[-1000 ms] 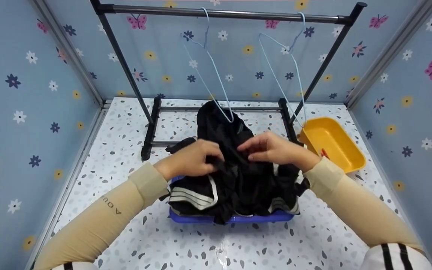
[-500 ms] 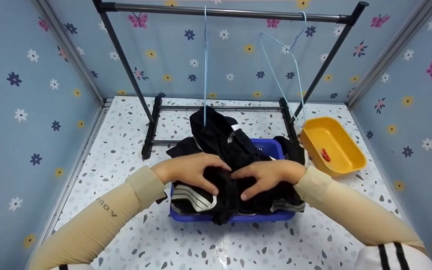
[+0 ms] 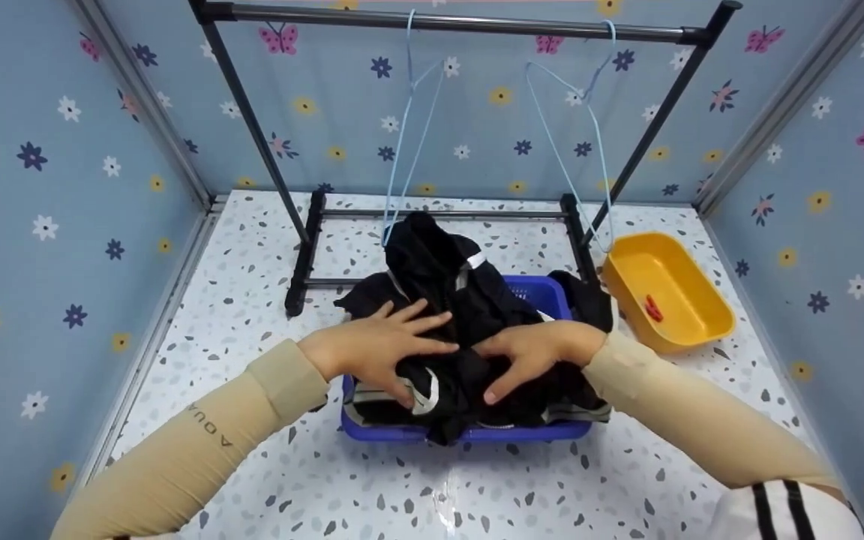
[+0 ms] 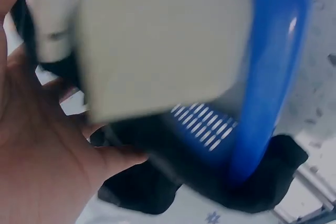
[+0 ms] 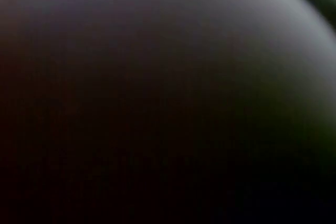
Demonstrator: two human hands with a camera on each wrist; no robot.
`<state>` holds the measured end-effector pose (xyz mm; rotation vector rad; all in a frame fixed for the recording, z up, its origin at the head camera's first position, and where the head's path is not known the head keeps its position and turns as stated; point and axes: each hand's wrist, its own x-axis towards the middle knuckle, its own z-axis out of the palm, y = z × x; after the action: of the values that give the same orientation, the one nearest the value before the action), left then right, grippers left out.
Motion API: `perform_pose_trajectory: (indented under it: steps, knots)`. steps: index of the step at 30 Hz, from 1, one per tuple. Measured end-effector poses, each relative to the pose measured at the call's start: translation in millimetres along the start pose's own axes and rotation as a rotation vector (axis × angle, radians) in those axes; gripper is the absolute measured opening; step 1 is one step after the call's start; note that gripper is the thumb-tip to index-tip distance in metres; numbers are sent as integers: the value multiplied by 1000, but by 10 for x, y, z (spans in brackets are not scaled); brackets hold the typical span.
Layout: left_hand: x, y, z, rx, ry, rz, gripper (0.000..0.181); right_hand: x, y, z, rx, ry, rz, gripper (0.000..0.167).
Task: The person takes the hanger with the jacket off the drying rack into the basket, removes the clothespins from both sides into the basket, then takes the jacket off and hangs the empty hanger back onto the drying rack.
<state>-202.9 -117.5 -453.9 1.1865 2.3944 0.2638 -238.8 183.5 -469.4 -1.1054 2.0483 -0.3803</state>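
A black garment with pale striped bands lies heaped in a blue basket, part of it draped over the far rim. My left hand lies on the cloth with its fingers spread. In the left wrist view that hand is beside a pale band and the basket's blue rim. Across from it, my right hand rests on the cloth, thumb and forefinger apart; its other fingers are hidden. The right wrist view is dark and blurred.
Behind the basket stands a dark clothes rack. From its rail hang a left wire hanger and a right wire hanger. A yellow basin holding a small red item stands at the right. Flowered walls enclose the speckled surface.
Both hands have come down and nearer onto the garment, and the left fingers have spread. The garment's upper part has shifted, baring the basket's far rim. The left hanger has swung round.
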Motion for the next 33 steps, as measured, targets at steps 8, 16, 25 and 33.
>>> perform_pose_trajectory:
  steps: [8, 16, 25, 33]
  knots:
    - [214, -80, 168, 5, -30, -22, 86, -322, 83, -166, 48, 161, -133, 57]
    - [279, -92, 229, -3, 24, -15, 84, -803, 443, -225, 58, 556, -52, 40]
    - [289, -153, 236, -61, 104, 53, 78, -1137, 1061, -6, 296, 745, 335, 50]
    - [309, -177, 217, -103, 118, 47, 79, -1045, 1338, 332, 763, 640, 501, 83]
